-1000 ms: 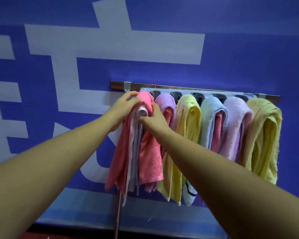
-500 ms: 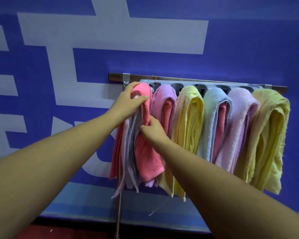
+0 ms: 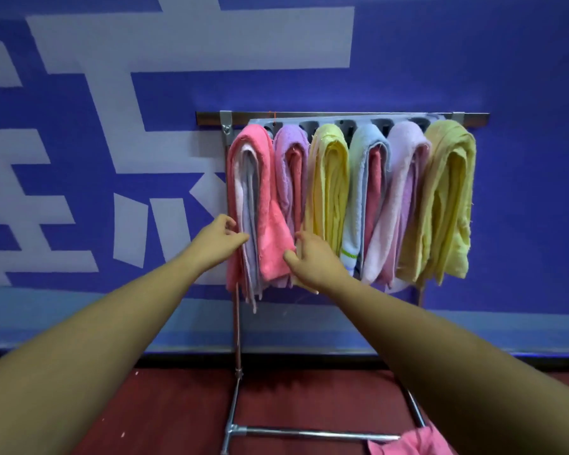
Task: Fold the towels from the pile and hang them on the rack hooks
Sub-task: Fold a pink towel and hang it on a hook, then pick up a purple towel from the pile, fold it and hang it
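Rack (image 3: 342,115): a metal bar is seen against the blue wall (image 3: 473,60), with six folded towel bundles hung side by side on its hooks.
Pink towel (image 3: 265,205): it is hung on the leftmost hook, folded around paler inner layers; its lower flap is fanned out to the right.
Left hand (image 3: 219,239): it is held at the left edge of the pink towel, low down; the fingers are curled and the thumb is pressed to the front, so the edge layers are pinched.
Right hand (image 3: 312,262): it is held at the right of the flap; the fingers are loosely spread and nothing is gripped, only the thumb tip is laid on the flap's lower right edge.
Other towels: purple (image 3: 291,165), yellow (image 3: 330,178), blue (image 3: 362,178), lilac (image 3: 404,178) and a second yellow (image 3: 447,192) are hung to the right.
Floor (image 3: 165,408): a pink cloth (image 3: 411,443) is seen near the rack's base, at the near right.
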Demonstrator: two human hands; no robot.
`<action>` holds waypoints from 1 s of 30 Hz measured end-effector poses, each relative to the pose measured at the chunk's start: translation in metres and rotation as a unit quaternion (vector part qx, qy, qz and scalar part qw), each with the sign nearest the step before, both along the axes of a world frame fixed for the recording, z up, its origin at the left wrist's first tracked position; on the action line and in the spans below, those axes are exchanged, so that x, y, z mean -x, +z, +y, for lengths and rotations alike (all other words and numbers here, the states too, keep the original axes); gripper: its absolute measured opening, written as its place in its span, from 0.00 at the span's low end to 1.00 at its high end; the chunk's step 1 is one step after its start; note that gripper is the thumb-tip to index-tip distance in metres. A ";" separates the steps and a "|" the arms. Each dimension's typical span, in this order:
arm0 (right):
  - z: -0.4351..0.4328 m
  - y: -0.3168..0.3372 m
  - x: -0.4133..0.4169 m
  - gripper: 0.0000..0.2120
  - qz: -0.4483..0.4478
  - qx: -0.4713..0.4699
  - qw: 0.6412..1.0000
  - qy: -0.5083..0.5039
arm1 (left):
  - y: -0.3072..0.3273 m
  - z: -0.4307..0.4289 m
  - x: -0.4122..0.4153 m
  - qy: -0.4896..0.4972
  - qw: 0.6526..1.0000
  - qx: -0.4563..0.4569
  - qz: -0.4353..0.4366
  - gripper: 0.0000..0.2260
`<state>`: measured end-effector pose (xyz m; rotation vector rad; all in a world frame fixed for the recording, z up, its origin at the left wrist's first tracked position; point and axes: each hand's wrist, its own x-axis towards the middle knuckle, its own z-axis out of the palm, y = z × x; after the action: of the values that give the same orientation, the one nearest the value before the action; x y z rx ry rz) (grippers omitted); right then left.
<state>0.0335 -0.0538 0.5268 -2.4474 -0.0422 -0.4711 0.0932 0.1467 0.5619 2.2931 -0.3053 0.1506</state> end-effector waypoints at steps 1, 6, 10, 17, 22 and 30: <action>-0.008 -0.009 0.013 0.16 0.018 0.025 0.999 -0.023 | -0.009 -0.001 0.012 0.000 1.000 -0.021 0.006 0.15; -0.062 -0.062 0.082 0.22 0.104 0.103 0.982 -0.115 | -0.071 -0.031 0.065 -0.028 0.996 -0.071 0.041 0.06; -0.114 -0.110 0.128 0.21 0.148 0.099 0.966 -0.187 | -0.127 -0.077 0.097 -0.097 0.987 -0.112 0.065 0.04; -0.183 -0.209 0.187 0.23 0.237 0.062 0.935 -0.257 | -0.226 -0.163 0.134 -0.203 0.962 -0.141 0.118 0.05; -0.206 -0.307 0.216 0.25 0.326 0.033 0.908 -0.262 | -0.337 -0.200 0.148 -0.256 0.930 -0.197 0.175 0.14; -0.194 -0.451 0.225 0.25 0.471 -0.015 0.846 -0.249 | -0.490 -0.215 0.164 -0.266 0.897 -0.212 0.282 0.14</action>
<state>-0.1917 -0.2476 0.0761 -2.3753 1.0116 0.5638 -0.0711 -0.0683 0.0724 2.4451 -0.6908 -0.9250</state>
